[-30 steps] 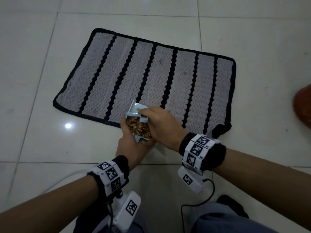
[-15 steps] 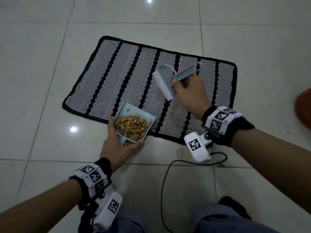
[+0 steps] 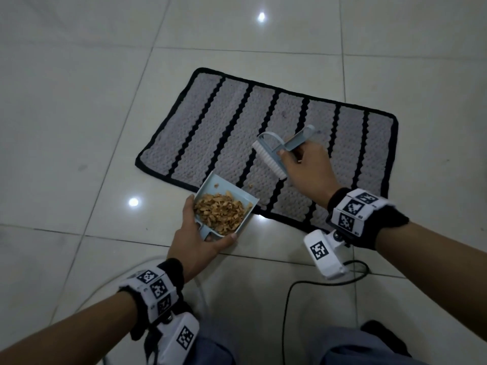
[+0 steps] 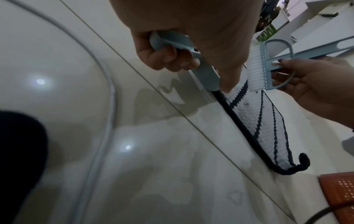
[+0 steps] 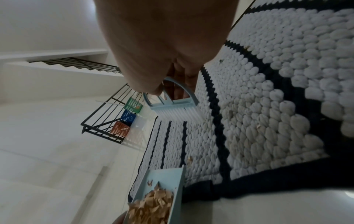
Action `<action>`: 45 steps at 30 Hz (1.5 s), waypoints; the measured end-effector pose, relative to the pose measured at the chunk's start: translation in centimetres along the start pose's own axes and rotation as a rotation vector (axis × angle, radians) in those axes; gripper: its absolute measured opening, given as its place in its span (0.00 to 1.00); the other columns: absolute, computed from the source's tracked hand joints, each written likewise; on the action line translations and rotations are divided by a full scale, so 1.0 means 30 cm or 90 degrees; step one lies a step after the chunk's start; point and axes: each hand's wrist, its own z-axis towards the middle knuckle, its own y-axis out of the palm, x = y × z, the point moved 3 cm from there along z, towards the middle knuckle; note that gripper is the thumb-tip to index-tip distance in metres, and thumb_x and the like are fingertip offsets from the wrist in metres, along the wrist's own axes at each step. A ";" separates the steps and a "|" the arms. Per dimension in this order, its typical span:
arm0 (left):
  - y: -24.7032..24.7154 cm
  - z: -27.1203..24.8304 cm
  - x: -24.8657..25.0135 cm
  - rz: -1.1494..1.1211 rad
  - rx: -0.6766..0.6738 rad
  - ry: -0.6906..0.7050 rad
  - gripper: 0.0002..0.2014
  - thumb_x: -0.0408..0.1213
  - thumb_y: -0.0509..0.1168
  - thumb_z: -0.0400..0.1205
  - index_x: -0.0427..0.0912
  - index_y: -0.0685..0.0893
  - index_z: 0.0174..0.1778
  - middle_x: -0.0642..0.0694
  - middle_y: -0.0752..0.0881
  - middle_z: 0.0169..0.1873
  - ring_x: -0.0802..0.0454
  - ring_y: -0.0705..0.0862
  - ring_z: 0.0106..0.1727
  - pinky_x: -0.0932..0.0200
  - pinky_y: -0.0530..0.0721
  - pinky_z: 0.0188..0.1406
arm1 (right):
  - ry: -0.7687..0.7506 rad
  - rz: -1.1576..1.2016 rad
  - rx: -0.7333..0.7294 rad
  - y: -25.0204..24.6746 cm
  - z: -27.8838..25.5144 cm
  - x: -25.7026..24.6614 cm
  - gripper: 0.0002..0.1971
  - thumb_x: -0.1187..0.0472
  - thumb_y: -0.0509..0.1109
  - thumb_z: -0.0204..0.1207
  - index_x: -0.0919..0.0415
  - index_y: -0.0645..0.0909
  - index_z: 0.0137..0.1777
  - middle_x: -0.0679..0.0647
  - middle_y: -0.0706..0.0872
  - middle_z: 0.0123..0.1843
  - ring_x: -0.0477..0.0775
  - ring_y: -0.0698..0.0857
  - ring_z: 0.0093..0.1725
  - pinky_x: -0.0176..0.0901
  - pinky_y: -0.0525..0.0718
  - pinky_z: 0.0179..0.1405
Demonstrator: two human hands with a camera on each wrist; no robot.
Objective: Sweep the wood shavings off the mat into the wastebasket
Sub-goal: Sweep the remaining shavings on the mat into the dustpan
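Observation:
My left hand (image 3: pixel 203 238) grips a light blue dustpan (image 3: pixel 238 197) by its handle; the pan is heaped with brown wood shavings (image 3: pixel 220 212) and sits at the near edge of the grey mat with black stripes (image 3: pixel 263 127). In the left wrist view the fingers curl round the dustpan handle (image 4: pixel 172 44). My right hand (image 3: pixel 305 167) holds a blue hand brush with white bristles (image 3: pixel 268 160) above the mat, right of the pan. A few loose shavings (image 3: pixel 250 185) lie on the mat near the pan's lip. The brush (image 5: pixel 176 109) and the pan (image 5: pixel 159 195) also show in the right wrist view.
White floor tiles (image 3: pixel 79 101) surround the mat. An orange mesh wastebasket (image 4: pixel 339 195) stands on the floor to the right, beyond the mat's curled corner. A black cable (image 3: pixel 290 299) and a white cable (image 4: pixel 107 106) lie by my knees. A black rack with coloured baskets (image 5: pixel 126 119) stands far off.
My right hand lifted the brush out of the pan and moved it right over the mat. The left hand tilted the filled dustpan level and holds it at the mat's edge.

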 end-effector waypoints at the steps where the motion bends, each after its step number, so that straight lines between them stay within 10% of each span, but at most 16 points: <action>1: -0.001 -0.001 0.006 0.014 0.002 0.001 0.63 0.61 0.83 0.57 0.63 0.49 0.81 0.56 0.80 0.68 0.57 0.84 0.62 0.49 0.84 0.64 | -0.008 -0.008 -0.006 0.006 -0.004 -0.006 0.14 0.60 0.64 0.83 0.51 0.73 0.34 0.51 0.79 0.32 0.52 0.79 0.33 0.45 0.77 0.34; 11: 0.035 -0.012 0.023 0.140 -0.023 -0.046 0.62 0.55 0.82 0.65 0.53 0.44 0.84 0.54 0.77 0.60 0.50 0.81 0.59 0.63 0.74 0.57 | -0.117 -0.164 -0.080 0.087 -0.036 -0.021 0.10 0.64 0.62 0.83 0.65 0.81 0.58 0.57 0.81 0.37 0.57 0.79 0.34 0.47 0.76 0.32; 22: 0.068 0.006 0.010 0.151 -0.002 -0.064 0.61 0.57 0.82 0.62 0.53 0.48 0.82 0.47 0.83 0.61 0.46 0.85 0.55 0.55 0.82 0.54 | -0.275 -0.251 -0.216 0.272 -0.169 -0.075 0.05 0.69 0.63 0.80 0.66 0.77 0.53 0.64 0.83 0.47 0.64 0.80 0.45 0.57 0.81 0.41; 29: 0.074 -0.008 0.004 0.125 0.009 -0.061 0.62 0.58 0.81 0.63 0.55 0.44 0.83 0.52 0.79 0.61 0.45 0.83 0.60 0.57 0.79 0.56 | -0.067 -0.065 -0.084 0.169 -0.143 -0.089 0.10 0.63 0.60 0.85 0.58 0.73 0.41 0.49 0.73 0.27 0.48 0.72 0.25 0.38 0.66 0.22; 34: 0.073 -0.015 0.019 0.109 0.004 -0.048 0.61 0.55 0.82 0.65 0.54 0.45 0.83 0.55 0.77 0.58 0.54 0.79 0.54 0.62 0.75 0.55 | -0.003 -0.068 0.041 0.075 -0.063 -0.044 0.07 0.63 0.62 0.84 0.60 0.74 0.43 0.58 0.82 0.35 0.55 0.80 0.32 0.44 0.73 0.27; 39: 0.071 -0.013 0.010 0.113 0.009 -0.061 0.62 0.58 0.81 0.63 0.56 0.44 0.83 0.50 0.80 0.64 0.46 0.82 0.61 0.58 0.77 0.59 | -0.004 -0.091 0.016 0.094 -0.065 -0.008 0.08 0.64 0.63 0.83 0.59 0.72 0.40 0.48 0.75 0.28 0.42 0.74 0.27 0.37 0.69 0.22; 45: 0.061 -0.020 0.017 0.092 0.020 -0.038 0.61 0.57 0.82 0.63 0.57 0.46 0.83 0.56 0.77 0.58 0.52 0.81 0.57 0.59 0.78 0.60 | -0.012 -0.077 -0.011 0.113 -0.070 -0.017 0.06 0.62 0.65 0.82 0.65 0.79 0.48 0.58 0.86 0.40 0.53 0.84 0.38 0.42 0.77 0.33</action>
